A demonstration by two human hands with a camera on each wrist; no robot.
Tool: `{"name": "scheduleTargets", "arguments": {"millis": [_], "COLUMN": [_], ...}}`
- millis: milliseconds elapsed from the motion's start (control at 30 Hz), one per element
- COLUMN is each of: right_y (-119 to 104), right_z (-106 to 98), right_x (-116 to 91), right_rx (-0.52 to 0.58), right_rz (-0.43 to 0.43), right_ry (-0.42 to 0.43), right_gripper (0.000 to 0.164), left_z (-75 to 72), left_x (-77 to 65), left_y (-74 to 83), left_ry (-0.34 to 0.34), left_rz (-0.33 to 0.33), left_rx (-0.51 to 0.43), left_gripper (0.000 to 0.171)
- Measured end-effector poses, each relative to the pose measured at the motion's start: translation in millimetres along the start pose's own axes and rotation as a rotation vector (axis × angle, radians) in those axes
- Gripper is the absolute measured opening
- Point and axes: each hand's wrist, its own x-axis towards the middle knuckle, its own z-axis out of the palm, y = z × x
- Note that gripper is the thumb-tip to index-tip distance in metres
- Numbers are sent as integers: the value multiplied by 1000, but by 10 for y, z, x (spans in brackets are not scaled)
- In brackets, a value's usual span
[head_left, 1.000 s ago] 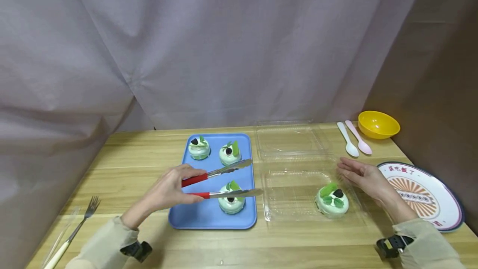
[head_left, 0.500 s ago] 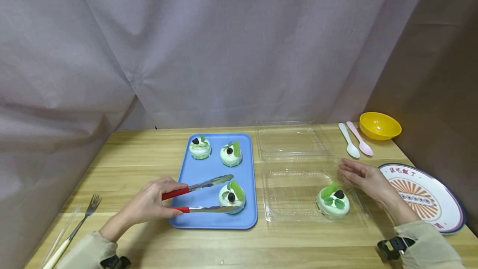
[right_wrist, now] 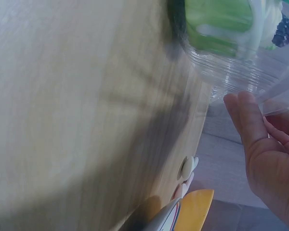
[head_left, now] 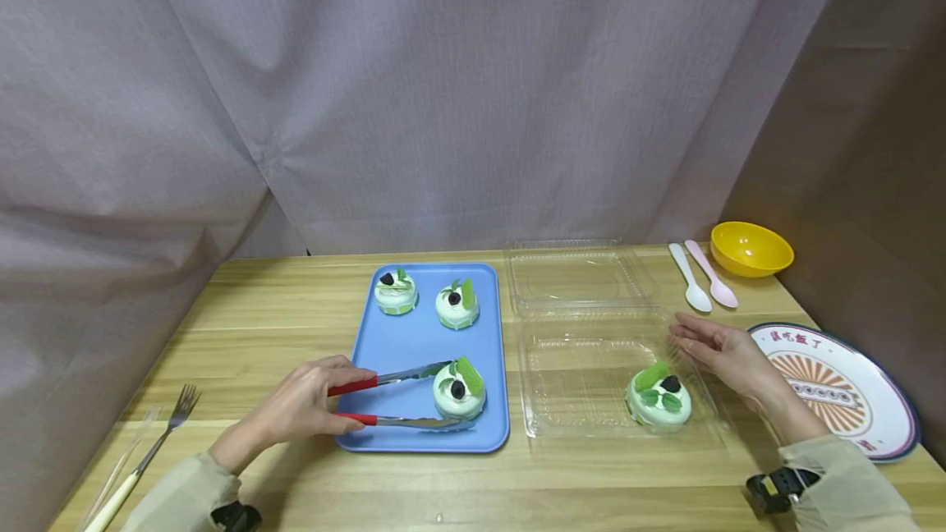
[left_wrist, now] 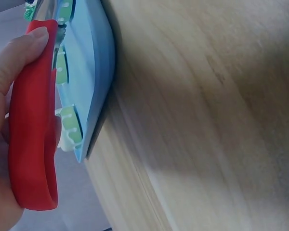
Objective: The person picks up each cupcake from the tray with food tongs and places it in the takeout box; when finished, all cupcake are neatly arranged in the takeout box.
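Note:
My left hand (head_left: 314, 401) grips red-handled metal tongs (head_left: 358, 385), seen close up in the left wrist view with the thumb along the red handle (left_wrist: 31, 120). The tongs' spread arms lie on either side of a green-and-white round cake (head_left: 459, 389) topped with a dark berry, at the front of a blue tray (head_left: 399, 433). On the right, my right hand (head_left: 727, 355) touches the side of a clear plastic container (head_left: 569, 388) with nearly straight fingers. Inside that container, at its right, sits another such cake (head_left: 658, 399).
Two more cakes stand on the tray's far half, one at left (head_left: 396, 292) and one at right (head_left: 456, 304). A patterned plate (head_left: 879, 384), two plastic spoons (head_left: 697, 295) and a yellow bowl (head_left: 751, 249) lie at right. A fork (head_left: 151, 454) rests at far left.
The tongs have moved left and down from above the tray to around the front cake, and their arms have drawn closer to its sides. My right hand stays at the container.

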Motion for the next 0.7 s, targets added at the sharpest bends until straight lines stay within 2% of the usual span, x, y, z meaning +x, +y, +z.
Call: {"name": "scheduleTargets", "arguments": {"millis": [267, 467, 700], "right_y": [-1, -11, -6], "right_z": [6, 8, 4], "right_x": [-10, -11, -2], "right_rx": [-2, -16, 14], "right_rz": [-3, 18, -4], "right_ry": [7, 7, 0], "right_gripper": [54, 55, 54], "left_z": [19, 32, 40], "left_x": [5, -4, -24], "left_y": [-24, -46, -66], "left_ry": [-16, 3, 30], "left_rz": [-18, 3, 31], "left_rx": [-33, -27, -22], "left_gripper": [50, 49, 49]}}
